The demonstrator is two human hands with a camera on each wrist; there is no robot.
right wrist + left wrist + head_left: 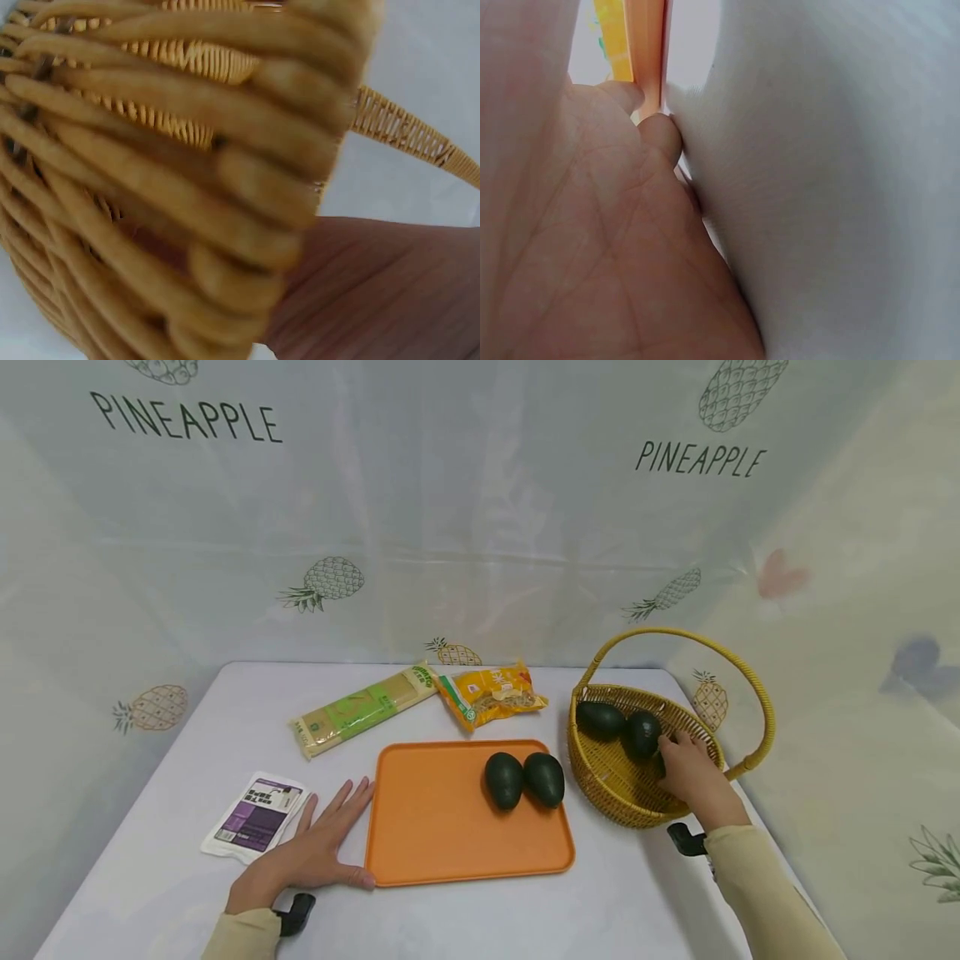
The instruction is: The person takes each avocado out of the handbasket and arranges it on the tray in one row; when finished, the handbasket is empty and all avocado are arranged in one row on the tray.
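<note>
My left hand (311,852) lies flat with its fingers spread at the left edge of an orange tray (435,814); thumb and fingertips touch the rim. Two dark green avocados (504,781) sit side by side on the tray's right half. My right hand (693,777) reaches into a yellow wicker basket (618,806), fingers curled down around a dark avocado (659,766) that is mostly hidden under them. Two more avocados (600,721) rest at the basket's back. In the right wrist view the basket's woven wall (165,172) blocks the fingers.
A white and purple packet (257,814) lies left of my left hand. Behind the tray lie a long green-labelled noodle packet (365,708) and an orange-yellow food bag (491,693). The basket's tall handle (757,693) arches over the right side. A pineapple-print sheet hangs behind the table.
</note>
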